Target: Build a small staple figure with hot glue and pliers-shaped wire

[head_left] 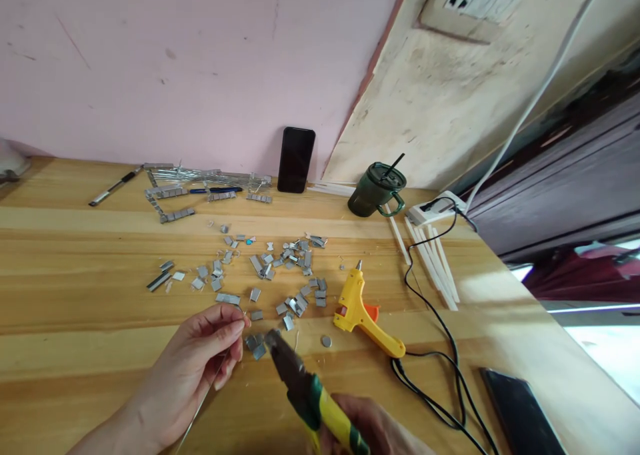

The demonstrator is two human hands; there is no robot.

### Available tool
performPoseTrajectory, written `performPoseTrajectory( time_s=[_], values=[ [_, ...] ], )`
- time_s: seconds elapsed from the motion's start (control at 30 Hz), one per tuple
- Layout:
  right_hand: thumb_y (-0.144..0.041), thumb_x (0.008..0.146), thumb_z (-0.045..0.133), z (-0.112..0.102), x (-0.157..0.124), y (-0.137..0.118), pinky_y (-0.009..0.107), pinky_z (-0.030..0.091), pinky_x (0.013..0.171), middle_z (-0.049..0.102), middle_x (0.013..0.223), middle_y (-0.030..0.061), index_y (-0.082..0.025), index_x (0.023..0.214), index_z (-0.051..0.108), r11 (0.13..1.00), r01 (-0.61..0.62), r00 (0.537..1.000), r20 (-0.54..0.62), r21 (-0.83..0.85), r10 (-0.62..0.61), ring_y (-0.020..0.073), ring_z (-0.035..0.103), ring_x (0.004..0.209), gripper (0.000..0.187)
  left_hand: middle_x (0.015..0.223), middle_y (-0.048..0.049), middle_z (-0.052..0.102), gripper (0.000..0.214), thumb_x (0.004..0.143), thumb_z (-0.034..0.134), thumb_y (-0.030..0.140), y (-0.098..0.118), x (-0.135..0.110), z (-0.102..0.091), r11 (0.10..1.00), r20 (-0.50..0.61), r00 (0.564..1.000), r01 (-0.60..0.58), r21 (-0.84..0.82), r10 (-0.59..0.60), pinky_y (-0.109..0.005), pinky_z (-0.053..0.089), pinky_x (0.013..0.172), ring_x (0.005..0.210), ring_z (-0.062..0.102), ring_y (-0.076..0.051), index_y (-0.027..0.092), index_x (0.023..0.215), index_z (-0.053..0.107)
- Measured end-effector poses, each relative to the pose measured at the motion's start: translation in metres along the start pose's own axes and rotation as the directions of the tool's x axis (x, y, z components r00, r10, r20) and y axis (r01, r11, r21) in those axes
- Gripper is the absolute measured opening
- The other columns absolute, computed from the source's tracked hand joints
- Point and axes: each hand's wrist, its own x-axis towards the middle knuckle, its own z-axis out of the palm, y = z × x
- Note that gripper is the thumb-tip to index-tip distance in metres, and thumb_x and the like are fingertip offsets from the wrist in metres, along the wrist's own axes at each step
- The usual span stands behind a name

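Steel-coloured wire (198,408) is pinched between thumb and fingers of the left hand (215,342), low and left of centre above the table (75,255); its lower end is cut off by the frame edge. Pliers (313,388) with yellow-green handles are gripped by the right hand (373,425), fingers closed round the handles and partly cropped. Plier nose is aimed up and left, held near the left fingertips but apart from them. Whether the jaws are parted can't be told: blurred.

Grey metal bits (301,302) are scattered on the table just beyond both hands, some piled, some single. One small disc (327,341) is seen right of the plier nose. Further right, a yellow glue gun (361,308) is laid on its side, nozzle pointed away.

Toward the wall (150,62), a wire bundle (195,174) is laid left of an upright phone (297,160). Linked strips (177,215) and a blue pen (215,190) are placed beside the bundle; a black-and-clear pen (115,187) is set further left. Right of the phone: dark green mug (373,192), lidded, straw fitted. White sticks (432,264) are spread below the power strip (435,207). Second phone (523,412) is laid flat at lower right.
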Motion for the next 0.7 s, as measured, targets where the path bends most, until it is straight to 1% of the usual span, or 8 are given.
performPoseTrajectory(
  time_s=[0.03, 0.1, 0.2, 0.3, 0.37, 0.5, 0.6, 0.7],
  values=[
    [-0.035, 0.056, 0.071, -0.001, 0.001, 0.003, 0.018, 0.038, 0.055, 0.051, 0.068, -0.0027, -0.020, 0.073, 0.055, 0.999, 0.003, 1.000, 0.022, 0.053, -0.004, 0.0100, 0.045, 0.059, 0.028, 0.046, 0.0060, 0.055, 0.028, 0.056, 0.082, 0.033, 0.000, 0.000, 0.000, 1.000, 0.009, 1.000, -0.002, -0.002, 0.002, -0.014, 0.029, 0.038, 0.041, 0.043, -0.004, 0.017, 0.068, 0.063],
    [-0.035, 0.057, 0.072, -0.003, 0.004, 0.008, 0.019, 0.041, 0.058, 0.054, 0.071, -0.0012, -0.020, 0.075, 0.055, 0.998, 0.044, 0.998, 0.045, 0.052, -0.047, 0.0120, 0.050, 0.063, 0.029, 0.046, 0.0061, 0.054, 0.027, 0.058, 0.082, 0.033, 0.000, 0.000, 0.001, 1.000, 0.026, 1.000, -0.007, -0.001, 0.007, -0.013, 0.029, 0.037, 0.040, 0.042, -0.004, 0.017, 0.068, 0.063],
    [-0.031, 0.067, 0.065, -0.008, 0.007, 0.010, 0.025, 0.046, 0.072, 0.060, 0.088, 0.0024, -0.023, 0.088, 0.059, 0.975, 0.192, 0.981, 0.052, -0.111, -0.187, 0.0181, 0.058, 0.082, 0.023, 0.045, 0.0059, 0.054, 0.026, 0.058, 0.081, 0.034, -0.001, -0.002, 0.002, 1.000, 0.019, 1.000, 0.006, 0.025, -0.007, -0.013, 0.029, 0.037, 0.041, 0.041, -0.004, 0.017, 0.067, 0.062],
    [-0.025, 0.070, 0.061, -0.009, 0.007, 0.006, 0.028, 0.047, 0.078, 0.060, 0.102, 0.0040, -0.026, 0.090, 0.061, 0.866, 0.388, 0.917, 0.042, -0.316, -0.396, 0.0204, 0.059, 0.090, 0.021, 0.045, 0.0056, 0.054, 0.026, 0.059, 0.080, 0.033, -0.004, -0.005, 0.003, 0.997, 0.004, 0.999, 0.038, 0.063, -0.039, -0.013, 0.028, 0.037, 0.040, 0.040, -0.004, 0.017, 0.063, 0.059],
    [-0.023, 0.069, 0.062, -0.007, 0.006, 0.002, 0.027, 0.047, 0.078, 0.059, 0.102, 0.0041, -0.027, 0.088, 0.061, 0.791, 0.453, 0.874, 0.028, -0.411, -0.485, 0.0202, 0.059, 0.088, 0.020, 0.045, 0.0050, 0.054, 0.027, 0.059, 0.080, 0.034, -0.005, -0.007, 0.003, 0.996, 0.013, 0.999, 0.050, 0.076, -0.051, -0.013, 0.027, 0.037, 0.041, 0.039, -0.004, 0.017, 0.061, 0.058],
    [-0.027, 0.073, 0.063, -0.002, 0.006, -0.003, 0.029, 0.046, 0.083, 0.056, 0.110, 0.0068, -0.027, 0.092, 0.057, 0.761, 0.416, 0.883, 0.019, -0.498, -0.470, 0.0209, 0.057, 0.095, 0.020, 0.045, 0.0042, 0.054, 0.030, 0.058, 0.080, 0.036, -0.007, -0.007, 0.005, 0.998, 0.035, 0.999, 0.034, 0.061, -0.036, -0.014, 0.025, 0.037, 0.040, 0.038, -0.004, 0.016, 0.060, 0.058],
    [-0.033, 0.078, 0.059, -0.001, 0.009, -0.001, 0.029, 0.047, 0.079, 0.055, 0.112, 0.0090, -0.025, 0.092, 0.055, 0.729, 0.414, 0.886, 0.058, -0.545, -0.460, 0.0195, 0.058, 0.092, 0.016, 0.045, 0.0039, 0.055, 0.031, 0.056, 0.081, 0.037, -0.008, -0.006, 0.005, 0.998, 0.061, 0.998, 0.032, 0.046, -0.035, -0.014, 0.023, 0.036, 0.038, 0.037, -0.003, 0.016, 0.061, 0.059],
    [-0.039, 0.078, 0.060, -0.001, 0.013, 0.005, 0.028, 0.048, 0.076, 0.056, 0.109, 0.0092, -0.024, 0.088, 0.054, 0.671, 0.409, 0.883, 0.082, -0.618, -0.463, 0.0185, 0.058, 0.088, 0.019, 0.044, 0.0027, 0.057, 0.033, 0.055, 0.081, 0.038, -0.009, -0.005, 0.005, 0.997, 0.071, 0.996, 0.055, 0.052, -0.059, -0.014, 0.021, 0.035, 0.036, 0.036, -0.003, 0.015, 0.062, 0.058]
  ],
)
